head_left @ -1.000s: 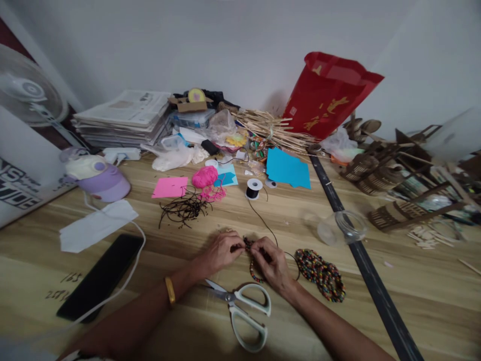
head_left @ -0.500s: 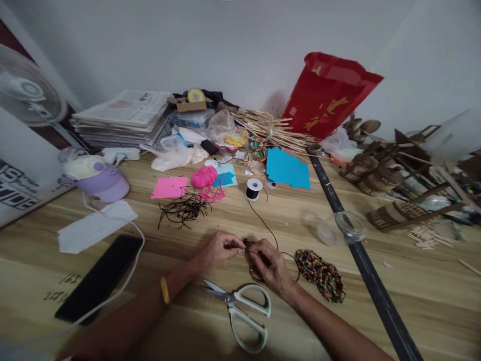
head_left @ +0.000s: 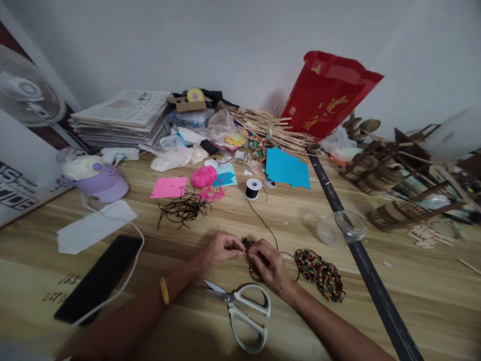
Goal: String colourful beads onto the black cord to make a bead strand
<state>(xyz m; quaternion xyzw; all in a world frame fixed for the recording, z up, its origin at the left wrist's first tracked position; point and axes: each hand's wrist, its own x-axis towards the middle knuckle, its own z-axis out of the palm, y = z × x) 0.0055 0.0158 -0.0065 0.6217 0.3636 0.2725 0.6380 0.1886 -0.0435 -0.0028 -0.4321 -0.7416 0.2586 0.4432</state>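
Observation:
My left hand [head_left: 224,247] and my right hand [head_left: 271,263] meet over the table, thumb and fingers of each pinched at the thin cord of a bead string. The fine detail between the fingertips is too small to make out. A strand of small coloured beads [head_left: 254,275] shows beneath and beside my right hand, which partly hides it. Black cord [head_left: 265,223] runs from a white spool [head_left: 253,189] towards my right hand and loops out beside it. Scissors with white handles [head_left: 233,299] lie partly spread just below my hands. Right of them is a heap of multicoloured bead strings [head_left: 320,276].
Black cord pieces [head_left: 184,208], pink yarn [head_left: 204,177] and blue paper sheets [head_left: 287,168] lie farther back. A dark phone [head_left: 99,278] with a white cable [head_left: 128,281] is at left. At right are a clear plastic cup [head_left: 340,228] and woven baskets [head_left: 393,215].
My hands stay pinched in nearly the same place, with only slight finger movement. The camera view has shifted a little; the objects on the table lie as before.

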